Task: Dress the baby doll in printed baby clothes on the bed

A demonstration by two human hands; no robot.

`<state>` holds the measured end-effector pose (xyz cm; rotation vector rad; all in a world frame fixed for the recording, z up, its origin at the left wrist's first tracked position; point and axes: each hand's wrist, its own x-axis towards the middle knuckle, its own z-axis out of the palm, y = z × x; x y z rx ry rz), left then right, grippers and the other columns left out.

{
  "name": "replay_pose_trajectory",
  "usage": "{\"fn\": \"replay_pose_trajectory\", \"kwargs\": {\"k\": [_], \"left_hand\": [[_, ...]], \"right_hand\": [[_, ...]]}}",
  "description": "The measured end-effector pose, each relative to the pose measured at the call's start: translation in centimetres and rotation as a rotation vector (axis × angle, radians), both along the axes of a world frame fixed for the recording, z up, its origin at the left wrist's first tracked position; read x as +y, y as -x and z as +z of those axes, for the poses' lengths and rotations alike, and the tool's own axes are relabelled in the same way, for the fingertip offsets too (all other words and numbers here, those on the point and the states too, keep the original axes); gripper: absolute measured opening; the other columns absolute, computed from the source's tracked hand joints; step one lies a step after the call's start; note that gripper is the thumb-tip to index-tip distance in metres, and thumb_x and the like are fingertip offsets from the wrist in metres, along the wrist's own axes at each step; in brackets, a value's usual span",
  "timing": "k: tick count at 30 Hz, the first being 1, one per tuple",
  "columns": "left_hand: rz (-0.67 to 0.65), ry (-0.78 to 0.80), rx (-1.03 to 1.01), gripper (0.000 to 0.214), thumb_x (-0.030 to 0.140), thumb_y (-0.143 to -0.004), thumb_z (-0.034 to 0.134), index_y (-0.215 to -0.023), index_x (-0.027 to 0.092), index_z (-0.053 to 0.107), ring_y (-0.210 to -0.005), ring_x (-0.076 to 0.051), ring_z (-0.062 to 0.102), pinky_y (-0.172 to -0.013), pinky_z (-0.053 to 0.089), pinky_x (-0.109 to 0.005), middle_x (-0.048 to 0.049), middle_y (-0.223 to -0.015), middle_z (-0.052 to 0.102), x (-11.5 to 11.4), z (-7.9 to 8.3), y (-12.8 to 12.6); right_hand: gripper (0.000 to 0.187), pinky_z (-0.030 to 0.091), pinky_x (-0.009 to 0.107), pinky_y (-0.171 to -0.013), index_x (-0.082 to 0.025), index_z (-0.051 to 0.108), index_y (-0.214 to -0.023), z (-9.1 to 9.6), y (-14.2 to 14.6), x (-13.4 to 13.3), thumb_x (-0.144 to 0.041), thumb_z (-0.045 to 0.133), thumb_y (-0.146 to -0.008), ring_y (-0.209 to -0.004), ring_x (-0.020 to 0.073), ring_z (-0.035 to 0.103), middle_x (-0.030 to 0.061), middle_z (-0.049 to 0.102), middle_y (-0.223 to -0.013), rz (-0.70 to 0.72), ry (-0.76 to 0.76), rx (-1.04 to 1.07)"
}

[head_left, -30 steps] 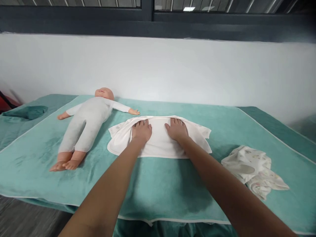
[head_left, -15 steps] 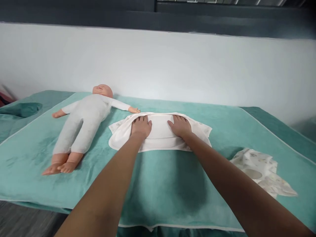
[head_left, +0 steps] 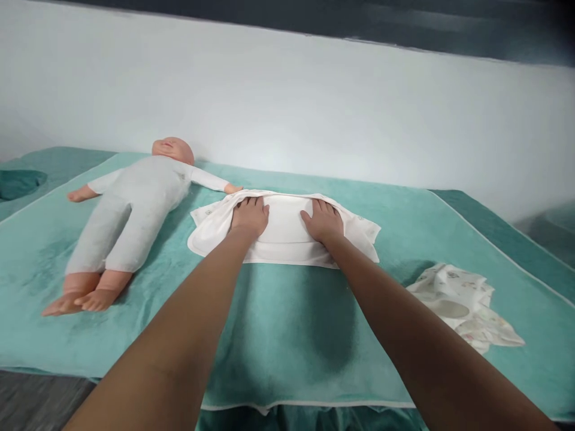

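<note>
A small white baby garment (head_left: 287,224) lies spread on the green bed cover, its front layer opened to the sides. My left hand (head_left: 250,216) rests flat on its left part, fingers reaching toward the far fold so that some fingertips are partly covered. My right hand (head_left: 322,220) lies the same way on the right part, thumb pointing inward. Neither hand grips the cloth. Left of the garment, a baby doll (head_left: 144,191) in a white bodysuit lies on its back, one hand touching or nearly touching the garment's far edge.
A crumpled white printed baby garment (head_left: 462,305) lies to the right, partly behind my right forearm. The green cover (head_left: 278,371) spreads over the bed to its near edge. A white wall (head_left: 287,108) stands behind, with a dark band above.
The view has shifted and tilted down slightly, so the bed's things appear further left and higher. Both hands stay on the white garment in nearly the same position.
</note>
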<state>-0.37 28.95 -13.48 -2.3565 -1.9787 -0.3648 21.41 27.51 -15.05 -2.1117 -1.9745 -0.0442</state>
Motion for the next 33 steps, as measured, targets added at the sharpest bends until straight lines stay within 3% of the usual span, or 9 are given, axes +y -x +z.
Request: {"fn": "replay_pose_trajectory", "kwargs": {"k": [6,12,16,19,23,29,33], "left_hand": [[-0.022,0.018,0.007,0.052,0.036,-0.102,0.023,-0.139,0.012,0.050,-0.137,-0.031,0.042,-0.114,0.032,-0.048,-0.0170,-0.143,0.054,0.2,-0.5,0.1],[-0.010,0.008,0.019,0.048,0.033,-0.101,0.026,-0.135,0.014,0.053,-0.137,-0.029,0.043,-0.113,0.033,-0.045,-0.0148,-0.141,0.057,0.0,-0.5,0.0],[-0.011,0.004,0.020,0.047,0.033,-0.101,0.025,-0.133,0.014,0.055,-0.135,-0.030,0.045,-0.112,0.034,-0.045,-0.0153,-0.140,0.058,0.1,-0.5,0.0],[-0.010,-0.014,0.021,0.047,0.032,-0.101,0.026,-0.131,0.012,0.055,-0.133,-0.031,0.046,-0.110,0.036,-0.046,-0.0165,-0.138,0.058,0.0,-0.6,0.0],[-0.010,-0.048,0.026,0.045,0.031,-0.101,0.026,-0.129,0.014,0.056,-0.132,-0.030,0.046,-0.108,0.036,-0.046,-0.0162,-0.136,0.059,-0.3,-0.7,0.0],[-0.019,-0.075,0.045,0.042,0.027,-0.101,0.026,-0.119,0.013,0.061,-0.122,-0.030,0.055,-0.102,0.040,-0.044,-0.0165,-0.124,0.065,-0.7,-0.7,0.1],[-0.039,-0.089,0.049,0.041,0.026,-0.101,0.027,-0.117,0.013,0.062,-0.120,-0.029,0.056,-0.102,0.040,-0.044,-0.0167,-0.119,0.067,-0.9,-0.7,0.2]], "right_hand": [[0.068,0.026,0.044,-0.115,-0.013,0.036,-0.152,0.2,0.0,0.3,-0.054,0.025,-0.099,-0.141,0.0305,0.037,0.0153,0.039,-0.157,0.029,0.088,-0.053],[0.063,0.029,0.044,-0.113,-0.012,0.041,-0.149,0.3,0.3,-0.1,-0.049,0.028,-0.100,-0.137,0.0305,0.041,0.0155,0.046,-0.153,0.039,0.025,-0.082],[0.050,0.032,0.046,-0.109,-0.007,0.055,-0.134,0.8,1.0,-0.9,-0.033,0.028,-0.101,-0.129,0.0332,0.047,0.0209,0.058,-0.138,0.088,-0.041,-0.149],[0.042,0.034,0.046,-0.106,-0.007,0.062,-0.122,1.2,1.6,-1.2,-0.019,0.029,-0.098,-0.125,0.0332,0.051,0.0232,0.062,-0.127,0.224,-0.041,-0.206],[0.041,0.038,0.038,-0.105,-0.016,0.060,-0.129,1.2,1.8,-0.7,-0.016,0.033,-0.098,-0.130,0.0260,0.049,0.0144,0.058,-0.140,0.331,0.019,-0.195],[0.046,0.028,0.034,-0.116,-0.012,0.052,-0.139,0.8,1.0,0.5,-0.020,0.028,-0.100,-0.139,0.0213,0.043,0.0117,0.050,-0.150,0.279,0.030,-0.138],[0.049,0.030,0.035,-0.115,-0.009,0.049,-0.143,0.6,1.4,1.4,-0.027,0.032,-0.101,-0.140,0.0231,0.042,0.0133,0.046,-0.153,0.244,0.063,-0.118]]}}
